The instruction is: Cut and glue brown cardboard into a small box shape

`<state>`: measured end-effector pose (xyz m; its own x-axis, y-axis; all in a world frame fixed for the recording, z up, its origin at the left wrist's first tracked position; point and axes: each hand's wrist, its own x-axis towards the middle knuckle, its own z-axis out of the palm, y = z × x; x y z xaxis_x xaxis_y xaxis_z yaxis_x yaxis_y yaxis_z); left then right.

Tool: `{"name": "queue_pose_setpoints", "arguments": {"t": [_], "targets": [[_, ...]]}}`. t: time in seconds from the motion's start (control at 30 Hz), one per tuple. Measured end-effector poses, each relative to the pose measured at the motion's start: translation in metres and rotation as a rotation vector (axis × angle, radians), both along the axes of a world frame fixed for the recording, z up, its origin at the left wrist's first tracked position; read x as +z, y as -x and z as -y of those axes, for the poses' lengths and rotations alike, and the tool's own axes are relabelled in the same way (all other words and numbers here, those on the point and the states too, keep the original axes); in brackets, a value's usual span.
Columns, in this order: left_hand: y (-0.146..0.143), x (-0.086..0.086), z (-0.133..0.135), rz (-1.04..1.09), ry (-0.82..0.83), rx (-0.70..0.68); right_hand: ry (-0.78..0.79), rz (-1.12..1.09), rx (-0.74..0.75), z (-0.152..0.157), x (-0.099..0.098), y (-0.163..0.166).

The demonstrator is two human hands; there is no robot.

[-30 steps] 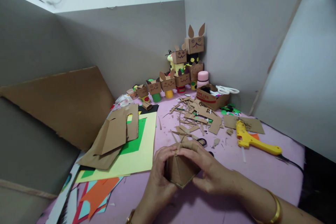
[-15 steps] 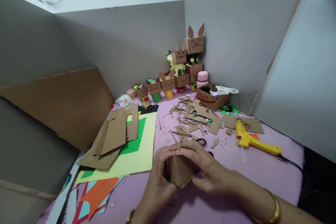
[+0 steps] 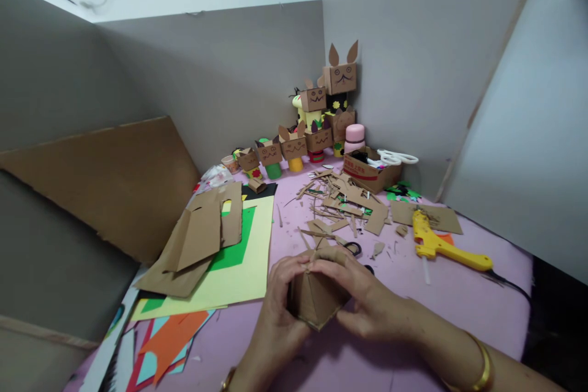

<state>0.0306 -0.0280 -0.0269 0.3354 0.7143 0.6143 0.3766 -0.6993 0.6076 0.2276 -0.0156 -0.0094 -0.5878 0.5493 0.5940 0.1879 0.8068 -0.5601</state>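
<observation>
From the head camera, I read both hands as curled part-closed around one workpiece. The left hand (image 3: 281,299) grips the left side of a peaked cardboard form (image 3: 318,303); the right hand (image 3: 365,294) grips its right side, with the thumb low against it. Fingers of both hands converge at the peak; I cannot tell whether the fingertips touch one another. The form is held in front of the body, over the near part of the pink desk (image 3: 450,324), with one folded edge facing the camera. Its far side is hidden, and I cannot confirm contact with the desk. Just beyond the hands I locate scissors with black handles (image 3: 353,249), partly covered, and behind them a heap of cardboard scraps (image 3: 349,199). To the right, a yellow glue gun (image 3: 452,254) lies with its nozzle over a flat cardboard piece (image 3: 446,220). To the left, cut cardboard sheets (image 3: 199,242) overlap yellow paper (image 3: 250,282) and green paper (image 3: 239,236); orange paper (image 3: 177,334) lies nearer the camera. Toward the back, an open carton (image 3: 370,177) carries white-handled scissors (image 3: 397,158), a pink container (image 3: 355,135) stands behind it, and box-headed cardboard figures (image 3: 294,147) are grouped alongside, toward the corner of the gray partitions (image 3: 220,73).
</observation>
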Motion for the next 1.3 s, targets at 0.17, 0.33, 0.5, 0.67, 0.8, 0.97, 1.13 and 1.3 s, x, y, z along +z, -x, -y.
{"name": "queue_pose_setpoints", "arguments": {"t": [0.17,0.33,0.5,0.67,0.8,0.97,1.13,1.3], "targets": [[-0.0012,0.0002,-0.0004,-0.002,-0.011,0.01,-0.005,-0.007,0.001,0.001,-0.0004,-0.0003],[-0.0011,-0.0002,-0.0006,-0.008,-0.016,0.013,0.008,0.0,0.001,0.0025,0.0003,-0.0006],[-0.0006,-0.0001,0.0002,-0.008,-0.002,-0.004,0.006,-0.006,0.005,0.0026,0.0,-0.0002],[0.0001,-0.0014,0.0012,-0.005,-0.003,-0.015,0.017,-0.003,0.002,0.0026,0.0001,-0.0004],[-0.0003,-0.0016,0.0006,-0.01,0.001,-0.018,0.011,-0.007,0.007,0.0023,0.0012,-0.0004],[-0.0015,-0.001,-0.0019,-0.008,-0.009,-0.017,0.005,-0.019,0.012,0.0025,0.0003,-0.0001],[-0.0005,-0.0009,-0.0016,-0.005,-0.023,-0.014,0.0,-0.018,0.006,0.0024,-0.0013,0.0001],[-0.0007,-0.0001,-0.0008,-0.005,-0.021,-0.013,-0.027,-0.022,0.003,-0.0001,-0.0043,0.0001]]}}
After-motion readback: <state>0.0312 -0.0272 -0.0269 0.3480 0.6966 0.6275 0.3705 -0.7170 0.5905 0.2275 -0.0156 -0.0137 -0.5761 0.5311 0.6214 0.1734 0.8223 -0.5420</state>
